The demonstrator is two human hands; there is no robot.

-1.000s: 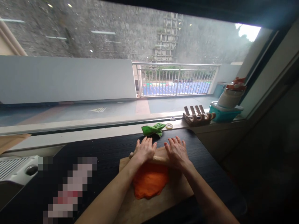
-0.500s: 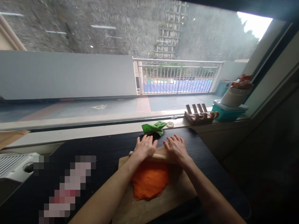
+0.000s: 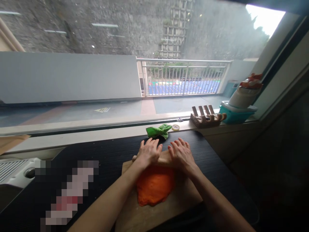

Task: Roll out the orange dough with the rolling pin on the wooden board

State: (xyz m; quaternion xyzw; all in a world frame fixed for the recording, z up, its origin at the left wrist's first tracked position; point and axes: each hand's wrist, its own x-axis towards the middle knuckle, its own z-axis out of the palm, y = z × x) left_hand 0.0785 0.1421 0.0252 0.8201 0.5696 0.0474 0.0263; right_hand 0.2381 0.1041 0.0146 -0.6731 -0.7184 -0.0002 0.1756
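A flat, irregular sheet of orange dough [image 3: 155, 187] lies on a wooden board [image 3: 138, 217]. Across its far edge rests a wooden rolling pin [image 3: 165, 158], partly covered by both hands. My left hand [image 3: 150, 151] lies over the left part of the pin, palm down, with its fingers stretched forward and apart. On the right part, my right hand [image 3: 181, 153] presses in the same way, fingers extended and not wrapped round the wood. A narrow gap between the two thumbs shows the middle of the pin.
A crumpled green cloth [image 3: 159, 131] and a roll of tape [image 3: 175, 127] lie beyond the hands by the window sill. A brown rack [image 3: 207, 117] and a teal box [image 3: 238, 112] stand farther right. The black table [image 3: 103, 167] carries a blurred-out item [image 3: 72, 193] at left.
Both hands stay on the rolling pin in almost the same place. The view has shifted very slightly; the dough looks unchanged.
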